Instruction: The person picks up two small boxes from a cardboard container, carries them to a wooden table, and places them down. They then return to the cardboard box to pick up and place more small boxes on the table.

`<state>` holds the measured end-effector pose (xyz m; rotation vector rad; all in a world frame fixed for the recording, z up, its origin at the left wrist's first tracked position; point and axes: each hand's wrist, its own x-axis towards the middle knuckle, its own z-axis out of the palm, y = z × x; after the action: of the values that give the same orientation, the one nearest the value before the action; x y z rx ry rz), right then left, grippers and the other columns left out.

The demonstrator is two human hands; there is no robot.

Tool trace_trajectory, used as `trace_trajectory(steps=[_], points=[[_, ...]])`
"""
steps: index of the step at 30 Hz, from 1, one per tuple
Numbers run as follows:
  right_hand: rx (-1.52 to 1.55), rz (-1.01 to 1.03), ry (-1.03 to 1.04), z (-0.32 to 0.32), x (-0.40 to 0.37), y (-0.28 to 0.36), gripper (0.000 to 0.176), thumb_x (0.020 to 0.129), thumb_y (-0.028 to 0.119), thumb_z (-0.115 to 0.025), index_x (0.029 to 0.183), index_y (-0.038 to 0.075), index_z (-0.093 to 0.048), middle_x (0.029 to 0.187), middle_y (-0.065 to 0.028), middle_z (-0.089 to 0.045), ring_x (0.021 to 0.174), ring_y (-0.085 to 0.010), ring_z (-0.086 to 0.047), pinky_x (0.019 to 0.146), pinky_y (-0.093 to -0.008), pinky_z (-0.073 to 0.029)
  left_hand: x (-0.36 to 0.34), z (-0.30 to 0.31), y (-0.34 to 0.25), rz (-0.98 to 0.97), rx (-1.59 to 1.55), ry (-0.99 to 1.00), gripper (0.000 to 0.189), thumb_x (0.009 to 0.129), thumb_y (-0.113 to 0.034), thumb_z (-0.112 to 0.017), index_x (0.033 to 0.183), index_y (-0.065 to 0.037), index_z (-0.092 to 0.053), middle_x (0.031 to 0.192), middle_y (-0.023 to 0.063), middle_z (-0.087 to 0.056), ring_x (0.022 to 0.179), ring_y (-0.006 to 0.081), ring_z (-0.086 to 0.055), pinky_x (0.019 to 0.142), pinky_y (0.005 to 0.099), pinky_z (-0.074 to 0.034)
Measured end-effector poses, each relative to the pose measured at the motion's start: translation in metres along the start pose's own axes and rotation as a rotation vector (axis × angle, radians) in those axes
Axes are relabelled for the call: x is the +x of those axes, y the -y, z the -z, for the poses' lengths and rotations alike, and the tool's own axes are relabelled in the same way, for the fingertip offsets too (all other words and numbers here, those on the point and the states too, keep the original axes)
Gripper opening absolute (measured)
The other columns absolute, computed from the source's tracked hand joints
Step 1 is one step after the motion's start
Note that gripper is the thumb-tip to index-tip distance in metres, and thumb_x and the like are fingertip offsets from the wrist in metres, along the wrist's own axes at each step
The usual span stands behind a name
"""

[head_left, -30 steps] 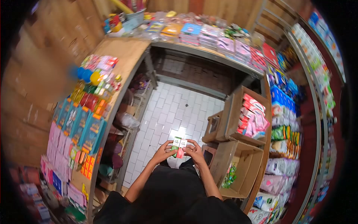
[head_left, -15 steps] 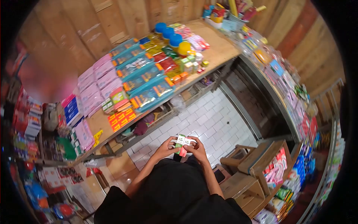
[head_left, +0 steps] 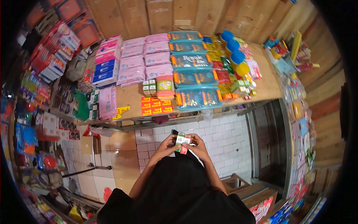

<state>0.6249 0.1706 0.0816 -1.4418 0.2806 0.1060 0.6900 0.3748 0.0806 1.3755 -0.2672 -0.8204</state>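
My left hand (head_left: 166,147) is closed on a small green-and-white box (head_left: 179,139), its thumb across the lower front. A red-and-white box (head_left: 187,140) of like size is in my right hand (head_left: 200,147), with fingers bent around its side. Both boxes stand side by side, touching, in front of my body, with "Fresh" lettering facing up at me. Beyond them, on the wooden counter (head_left: 131,90), lie similar small green-and-white boxes (head_left: 149,88) and more small boxes (head_left: 240,86) at the right end.
Teal "Royale" packs (head_left: 194,77), pink packs (head_left: 158,71) and blue-lidded jars (head_left: 237,57) fill the counter. Goods on the right-hand shelf (head_left: 298,108) hang along the wall. Cardboard boxes (head_left: 257,196) are low on my right; a metal stand (head_left: 97,164) is on the floor at left.
My view has turned, so the counter now lies straighter across and further right. A blurred pink shape at the upper left is gone. Both hands keep hold of the boxes.
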Motion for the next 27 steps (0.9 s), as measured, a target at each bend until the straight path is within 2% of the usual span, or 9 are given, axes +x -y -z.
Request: trace_trajectory(steps=[9,10,13,16,19,23,24,27], points=[[-0.064,0.022,0.24,-0.021,0.115,0.029,0.04,0.082,0.006,-0.079,0.116,0.005,-0.058,0.104,-0.0033,-0.069,0.091,-0.0105,-0.062,0.083,-0.0284,-0.051,0.049,0.065,-0.028,-0.107,0.029,-0.182,0.045,0.088,-0.026,-0.076,0.122,-0.006,-0.055,0.114,0.0047,-0.06,0.105,0.014,-0.058,0.092,0.0326,-0.049],[-0.074,0.016,0.272,-0.024,0.126,0.036,0.041,0.082,0.006,-0.08,0.116,0.005,-0.057,0.104,-0.0032,-0.069,0.092,-0.0104,-0.063,0.083,-0.0284,-0.051,0.052,0.071,-0.033,-0.081,-0.057,-0.174,0.043,0.087,-0.027,-0.077,0.118,-0.006,-0.056,0.115,0.0044,-0.059,0.106,0.0134,-0.059,0.093,0.0322,-0.049],[-0.068,-0.02,0.326,-0.033,0.15,0.046,0.042,0.081,0.008,-0.081,0.116,0.005,-0.057,0.104,-0.0031,-0.068,0.091,-0.0106,-0.063,0.083,-0.028,-0.05,0.065,0.094,-0.033,-0.188,0.077,-0.248,0.044,0.086,-0.026,-0.079,0.118,-0.006,-0.057,0.115,0.0037,-0.06,0.107,0.0138,-0.059,0.094,0.0341,-0.048],[-0.107,-0.008,0.41,-0.04,0.171,0.047,0.044,0.081,0.009,-0.082,0.117,0.006,-0.056,0.104,-0.0038,-0.068,0.091,-0.0113,-0.063,0.082,-0.0281,-0.05,0.071,0.112,-0.029,-0.211,0.135,-0.334,0.047,0.083,-0.025,-0.081,0.12,-0.006,-0.059,0.118,0.0044,-0.061,0.107,0.0153,-0.06,0.094,0.0355,-0.048],[-0.117,0.015,0.422,-0.051,0.181,0.051,0.044,0.081,0.011,-0.082,0.117,0.004,-0.057,0.1,-0.003,-0.066,0.09,-0.0105,-0.062,0.079,-0.0279,-0.051,0.075,0.124,-0.031,-0.17,0.261,-0.483,0.043,0.082,-0.016,-0.081,0.119,-0.006,-0.062,0.112,0.0053,-0.064,0.109,0.0153,-0.06,0.097,0.0337,-0.047],[-0.165,-0.009,0.436,-0.06,0.193,0.055,0.045,0.08,0.01,-0.081,0.117,0.003,-0.057,0.098,-0.0036,-0.066,0.088,-0.0113,-0.064,0.08,-0.0284,-0.052,0.081,0.14,-0.036,-0.276,0.309,-0.606,0.044,0.079,-0.014,-0.083,0.117,-0.003,-0.064,0.111,0.0063,-0.065,0.104,0.0154,-0.061,0.09,0.0315,-0.05],[-0.17,-0.009,0.431,-0.063,0.194,0.057,0.045,0.08,0.009,-0.082,0.117,0.003,-0.056,0.098,-0.0039,-0.067,0.088,-0.0112,-0.064,0.08,-0.0285,-0.052,0.085,0.142,-0.035,-0.288,0.205,-0.626,0.042,0.078,-0.013,-0.083,0.114,0.0,-0.066,0.11,0.0103,-0.065,0.104,0.0205,-0.062,0.089,0.032,-0.05],[-0.154,-0.016,0.391,-0.071,0.196,0.065,0.046,0.08,0.008,-0.081,0.118,0.004,-0.056,0.1,-0.0044,-0.067,0.09,-0.0112,-0.064,0.081,-0.0285,-0.052,0.093,0.152,-0.039,-0.276,0.274,-0.66,0.043,0.078,-0.01,-0.082,0.115,0.002,-0.065,0.111,0.0118,-0.065,0.105,0.0219,-0.062,0.092,0.0334,-0.05]])
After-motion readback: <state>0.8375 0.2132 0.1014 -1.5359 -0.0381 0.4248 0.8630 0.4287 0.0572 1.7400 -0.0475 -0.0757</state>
